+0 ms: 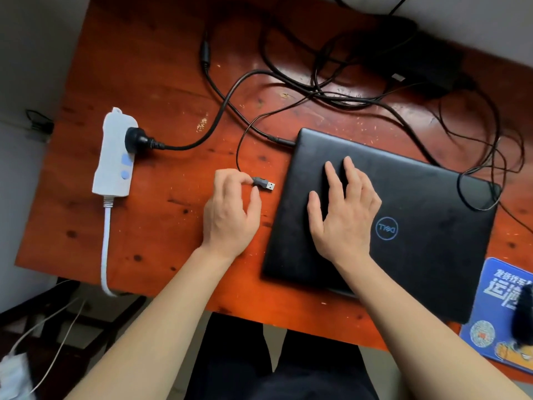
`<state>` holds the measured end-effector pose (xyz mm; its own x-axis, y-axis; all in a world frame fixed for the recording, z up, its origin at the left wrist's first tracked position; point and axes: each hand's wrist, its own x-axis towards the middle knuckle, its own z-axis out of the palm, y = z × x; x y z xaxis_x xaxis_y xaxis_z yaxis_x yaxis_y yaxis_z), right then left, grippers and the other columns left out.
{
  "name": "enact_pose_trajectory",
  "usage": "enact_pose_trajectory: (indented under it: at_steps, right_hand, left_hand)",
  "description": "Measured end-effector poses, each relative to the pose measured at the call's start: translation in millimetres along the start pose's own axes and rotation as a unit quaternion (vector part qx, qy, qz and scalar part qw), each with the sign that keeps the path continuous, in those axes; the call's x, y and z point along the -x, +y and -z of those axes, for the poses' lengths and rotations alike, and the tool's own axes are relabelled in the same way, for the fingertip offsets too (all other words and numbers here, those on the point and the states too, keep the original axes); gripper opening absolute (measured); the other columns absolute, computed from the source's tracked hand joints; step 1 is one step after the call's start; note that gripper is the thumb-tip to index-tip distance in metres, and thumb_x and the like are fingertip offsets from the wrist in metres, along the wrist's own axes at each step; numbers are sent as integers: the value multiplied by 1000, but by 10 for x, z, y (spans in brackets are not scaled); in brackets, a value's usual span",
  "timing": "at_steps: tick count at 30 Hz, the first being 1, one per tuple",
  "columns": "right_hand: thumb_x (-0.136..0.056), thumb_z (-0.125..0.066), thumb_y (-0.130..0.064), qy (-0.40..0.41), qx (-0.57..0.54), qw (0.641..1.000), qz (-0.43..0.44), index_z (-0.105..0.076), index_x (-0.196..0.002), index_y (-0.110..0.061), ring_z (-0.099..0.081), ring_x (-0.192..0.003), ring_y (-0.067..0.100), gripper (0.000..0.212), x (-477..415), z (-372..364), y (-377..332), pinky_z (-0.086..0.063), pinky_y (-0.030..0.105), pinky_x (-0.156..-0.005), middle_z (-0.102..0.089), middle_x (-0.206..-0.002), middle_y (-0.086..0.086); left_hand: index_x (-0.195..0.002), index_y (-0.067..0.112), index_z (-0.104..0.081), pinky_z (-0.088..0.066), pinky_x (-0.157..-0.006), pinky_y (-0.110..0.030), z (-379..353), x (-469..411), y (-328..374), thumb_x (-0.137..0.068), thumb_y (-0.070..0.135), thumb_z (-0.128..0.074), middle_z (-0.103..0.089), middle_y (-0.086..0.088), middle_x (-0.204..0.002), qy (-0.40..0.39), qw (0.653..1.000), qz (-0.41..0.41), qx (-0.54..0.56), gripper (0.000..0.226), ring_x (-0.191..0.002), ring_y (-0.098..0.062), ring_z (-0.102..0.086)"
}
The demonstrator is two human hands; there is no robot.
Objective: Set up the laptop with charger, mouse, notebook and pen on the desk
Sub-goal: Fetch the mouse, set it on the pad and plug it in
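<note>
A closed black laptop (427,226) lies on the reddish wooden desk (161,82). My right hand (343,215) rests flat on its lid, fingers spread. My left hand (230,209) pinches a USB plug (264,183) on a thin black cable, just left of the laptop's edge. The charger's barrel plug (281,140) sits in the laptop's far left corner. Its power plug (138,139) is in a white power strip (115,154) at the left. The charger brick (424,64) lies at the back right. A black mouse (523,313) sits on a blue mouse pad (490,307) at the right edge.
Tangled black cables (331,90) spread across the back of the desk and loop over the laptop's right corner. The power strip's white cord (105,249) hangs over the front edge. My dark-clothed legs (274,365) are under the desk.
</note>
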<state>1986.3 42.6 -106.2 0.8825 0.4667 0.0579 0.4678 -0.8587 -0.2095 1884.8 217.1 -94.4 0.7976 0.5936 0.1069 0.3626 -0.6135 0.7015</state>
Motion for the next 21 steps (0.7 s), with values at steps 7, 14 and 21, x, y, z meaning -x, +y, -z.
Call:
enact_pose_trajectory:
  at_steps: [7,14,21]
  right_hand:
    - [-96,-49,-44,7,0,1000,-1,-46,-147,-19,-31,-141,30,57,-8,-2,-10,-23,47,-111,-33,-158,9]
    - [-97,-49,-44,15,1,1000,2,-46,-147,-19,-33,-141,30,56,-4,-4,-11,-26,48,-111,-35,-157,10]
    - [-96,-49,-44,17,6,1000,1,-46,-147,-20,-32,-141,30,56,-1,-17,-10,-22,44,-112,-35,-158,9]
  left_hand:
    - [-131,6,-60,-53,-91,-38,115,-221,-228,-92,14,-61,-56,-10,-131,-167,974,-121,-93,40,-111,-23,-53]
    - [-115,5,-71,-50,-82,-40,12,-187,-357,-96,15,-64,-61,-14,-111,-131,977,-158,-55,24,-93,-25,-51]
    - [-114,8,-72,-46,-74,-45,-13,-133,-405,-96,18,-63,-64,-11,-103,-128,969,-206,-55,22,-92,-30,-55]
